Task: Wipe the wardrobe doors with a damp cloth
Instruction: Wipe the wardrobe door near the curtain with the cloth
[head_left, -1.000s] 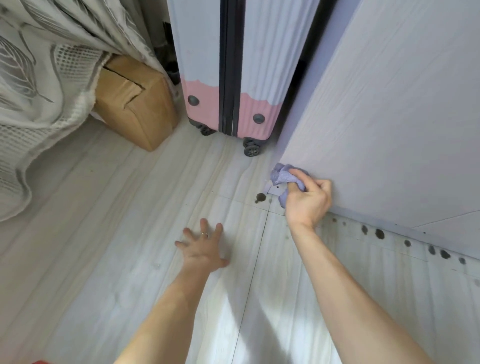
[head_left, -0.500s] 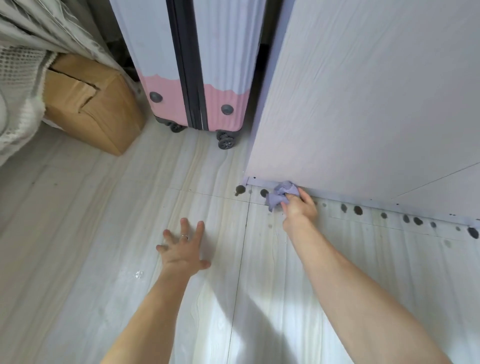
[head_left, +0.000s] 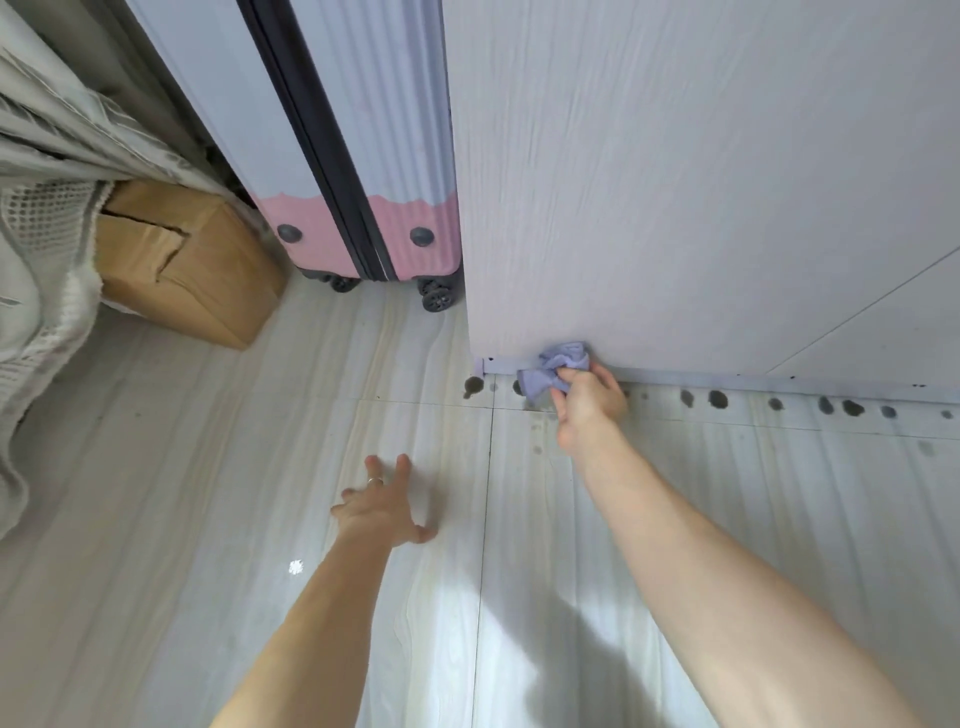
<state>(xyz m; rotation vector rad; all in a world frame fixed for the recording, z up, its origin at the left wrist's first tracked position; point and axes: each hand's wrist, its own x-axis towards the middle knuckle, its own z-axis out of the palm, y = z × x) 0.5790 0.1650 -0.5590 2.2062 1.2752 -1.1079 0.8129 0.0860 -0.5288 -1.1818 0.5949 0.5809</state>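
I see the crumpled lilac cloth (head_left: 558, 370) at the bottom edge of the pale wood-grain wardrobe door (head_left: 675, 182), near its left corner, with my right hand (head_left: 589, 402) curled around it. My left hand (head_left: 382, 506) lies flat, fingers spread, on the pale tiled floor (head_left: 260, 467). A pink-and-white ribbed suitcase (head_left: 363, 156) stands behind.

Floor: pale wood-look tiles (head_left: 208, 467), thin grout lines, kinda streaky
Spots: a row of dark blotches (head_left: 718, 399) on the tiles over on the right
Suitcase: ribbed suitcase (head_left: 332, 156), pale blue over pink, black band down the middle, upright on small black wheels (head_left: 436, 299)
Box: brown cardboard box (head_left: 208, 280) just left of the suitcase
Curtain: white lacy curtain (head_left: 47, 234) at far left, draped over the box's left end
Light: bright patch (head_left: 509, 649) on the floor, bottom middle
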